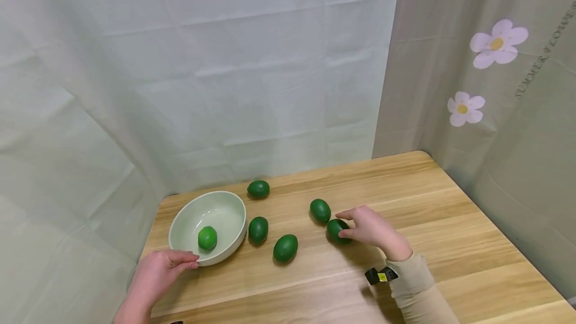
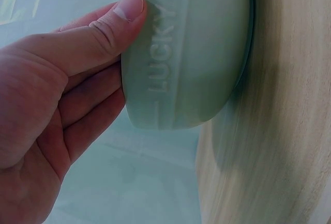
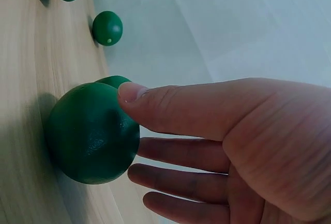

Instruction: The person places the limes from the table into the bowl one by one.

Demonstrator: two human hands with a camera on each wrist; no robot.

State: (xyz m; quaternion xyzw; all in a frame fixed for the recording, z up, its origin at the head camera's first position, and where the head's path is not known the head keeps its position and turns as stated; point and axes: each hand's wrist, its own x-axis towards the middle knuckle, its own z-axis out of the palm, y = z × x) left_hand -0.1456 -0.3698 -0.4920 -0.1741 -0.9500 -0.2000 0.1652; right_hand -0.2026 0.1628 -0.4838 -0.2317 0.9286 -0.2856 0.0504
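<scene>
My left hand [image 1: 157, 273] pinches the near rim of a pale green bowl [image 1: 181, 224]; in the left wrist view the thumb lies on its outer wall, over raised lettering. Inside the bowl lies one bright green, round fruit [image 1: 207, 238]. My right hand [image 1: 370, 229] is at a dark green, egg-shaped fruit [image 1: 335, 230], thumb and fingers spread fairly straight around its near side. The right wrist view shows the thumb in front of that fruit [image 3: 90, 136]; whether the fingertips press on it is hard to tell. A second dark green fruit [image 1: 320, 211] stands right behind it.
Several more dark green fruits lie on the wooden table [image 1: 405, 194]: one behind the bowl's right side [image 1: 258, 189], another close beside the bowl [image 1: 258, 230], and one farther forward [image 1: 285, 248]. Pale curtains [image 1: 270, 64] hang around the table's back and sides.
</scene>
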